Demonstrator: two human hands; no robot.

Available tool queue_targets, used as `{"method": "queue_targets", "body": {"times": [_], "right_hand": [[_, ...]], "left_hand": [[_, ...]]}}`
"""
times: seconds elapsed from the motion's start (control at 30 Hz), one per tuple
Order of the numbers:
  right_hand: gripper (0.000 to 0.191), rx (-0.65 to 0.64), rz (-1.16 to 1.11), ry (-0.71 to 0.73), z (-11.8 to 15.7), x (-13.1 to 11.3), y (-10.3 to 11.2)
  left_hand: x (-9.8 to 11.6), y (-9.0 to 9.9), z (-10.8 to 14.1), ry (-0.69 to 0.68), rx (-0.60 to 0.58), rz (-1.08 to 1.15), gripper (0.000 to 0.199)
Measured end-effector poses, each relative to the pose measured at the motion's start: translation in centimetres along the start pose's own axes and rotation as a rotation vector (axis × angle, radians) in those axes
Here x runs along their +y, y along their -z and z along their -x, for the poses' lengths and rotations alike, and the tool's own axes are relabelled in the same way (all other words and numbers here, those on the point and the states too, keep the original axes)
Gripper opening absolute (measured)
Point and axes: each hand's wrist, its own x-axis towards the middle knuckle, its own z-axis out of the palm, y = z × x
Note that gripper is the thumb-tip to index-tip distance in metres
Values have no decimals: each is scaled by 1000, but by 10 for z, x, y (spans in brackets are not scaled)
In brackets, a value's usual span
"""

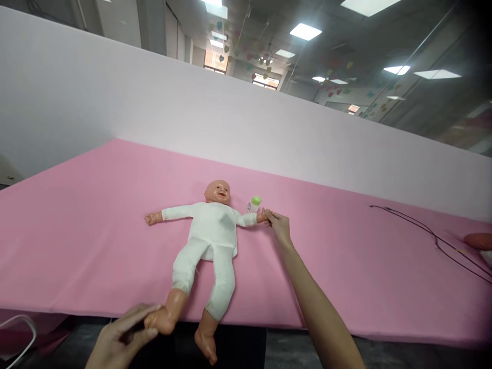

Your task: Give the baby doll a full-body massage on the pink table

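Note:
A baby doll (215,225) with a white cloth body lies face up on a pink-covered table (326,266), head away from me and feet past the front edge. My left hand (119,335) grips the doll's foot on the left side between thumb and fingers. With my right hand (279,225) I pinch the doll's hand on the right side, its arm stretched outward. Just behind that arm is a small clear bottle (253,204) with a green cap, tipped at a slant. The doll's other arm and other leg are untouched.
Thin dark cords (434,236) run across the table at the right, near an orange-brown object (478,241) cut off by the frame edge. A white partition (230,118) stands behind the table. A white cable (28,323) hangs at the lower left.

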Motion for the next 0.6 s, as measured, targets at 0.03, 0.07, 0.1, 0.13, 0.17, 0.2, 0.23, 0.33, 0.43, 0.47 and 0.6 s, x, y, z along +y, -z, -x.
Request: {"method": "queue_targets", "body": {"times": [0.03,0.07,0.1,0.13,0.17,0.2,0.23,0.33,0.43,0.47,0.6], "right_hand": [[47,-40,-12,47,6,-13,-5],[45,-92,-16,82,13,-26,-11],[44,-154,-6,102,22,-36,-19],[43,-230,17,117,32,-43,-29],[41,-322,51,129,42,-47,-39],[39,-393,88,154,53,-48,-48],[38,-425,124,191,62,-47,-57],[40,-443,178,246,71,-40,-67],[40,-424,122,156,50,-33,-50],[42,-381,86,115,37,-30,-40],[41,-59,-27,-37,-15,-1,0]], "left_hand": [[9,-3,-11,-24,12,8,37],[20,-7,-25,-56,22,19,37],[30,-13,-42,-91,32,35,36],[40,-20,-60,-124,45,51,36],[49,-29,-79,-150,64,71,36],[55,-38,-97,-165,77,92,37],[60,-47,-114,-173,82,116,38],[65,-69,-146,-174,58,195,42],[58,-68,-136,-190,71,173,41],[54,-62,-124,-197,80,149,40],[26,-30,-53,-172,-12,70,30]]}}
